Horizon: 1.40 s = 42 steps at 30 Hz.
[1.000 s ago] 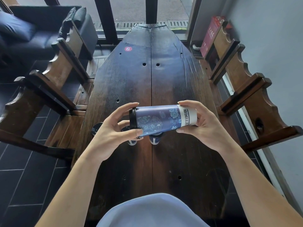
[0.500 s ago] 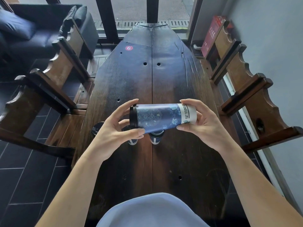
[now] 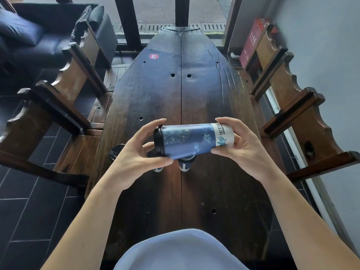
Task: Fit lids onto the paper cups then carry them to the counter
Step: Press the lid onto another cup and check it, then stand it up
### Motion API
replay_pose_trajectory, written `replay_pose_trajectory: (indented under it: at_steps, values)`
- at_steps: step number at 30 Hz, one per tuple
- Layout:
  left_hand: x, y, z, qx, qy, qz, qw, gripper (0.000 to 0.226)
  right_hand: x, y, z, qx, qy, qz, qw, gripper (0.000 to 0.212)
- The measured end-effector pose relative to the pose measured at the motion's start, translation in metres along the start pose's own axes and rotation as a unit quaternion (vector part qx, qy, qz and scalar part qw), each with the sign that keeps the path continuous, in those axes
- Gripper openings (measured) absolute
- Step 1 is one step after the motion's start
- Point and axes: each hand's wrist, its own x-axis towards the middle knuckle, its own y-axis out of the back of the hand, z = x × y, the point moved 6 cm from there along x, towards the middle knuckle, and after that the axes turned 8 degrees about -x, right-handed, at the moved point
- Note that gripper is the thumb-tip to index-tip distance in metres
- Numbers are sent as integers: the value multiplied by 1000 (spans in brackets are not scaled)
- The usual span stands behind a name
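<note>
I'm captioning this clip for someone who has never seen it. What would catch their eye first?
First, the blue patterned paper cup, held on its side above the dark wooden table, its black lid toward the left hand and its white-banded base in the right hand. Below it, more cups stand on the table, mostly hidden. Farther off, a round red sticker marked 6 lies near the far end.

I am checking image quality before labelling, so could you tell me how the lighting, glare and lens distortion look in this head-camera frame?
Head view: daylight from the window puts a pale sheen down the middle of the dark table; the wide-angle lens bows the benches and forearms outward at the edges; the paper cup with its black lid is sharp, its print visible; the cups beneath it sit in shade.
</note>
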Motion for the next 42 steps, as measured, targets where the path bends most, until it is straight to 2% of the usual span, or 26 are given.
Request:
replay_pose_trajectory:
  at_steps: [5, 13, 20, 25, 29, 36, 42]
  values:
    - [-1, 0, -2, -20, 12, 2, 1000, 84, -2, 0, 0, -5, 0, -4, 1000, 80]
    - [-2, 0, -1, -23, 9, -5, 1000, 86, -4, 3, 1, -16, -17, -1, 1000, 69]
    - [-3, -1, 1, -44, 14, 2, 999, 82, -8, 4, 1, 16, -12, 11, 1000, 74]
    - [-3, -2, 1, -27, 3, 2, 1000, 80, -10, 7, 3, -9, -25, 5, 1000, 68]
    - [-4, -3, 2, -47, 17, 10, 999, 76, -10, 7, -2, -3, -14, -1, 1000, 74]
    - [-6, -1, 3, -38, 7, 3, 999, 85, -7, 9, -6, 9, -2, 6, 1000, 64]
    - [-8, 0, 2, -50, 13, 16, 999, 79, -10, 6, -3, 19, 2, 0, 1000, 72]
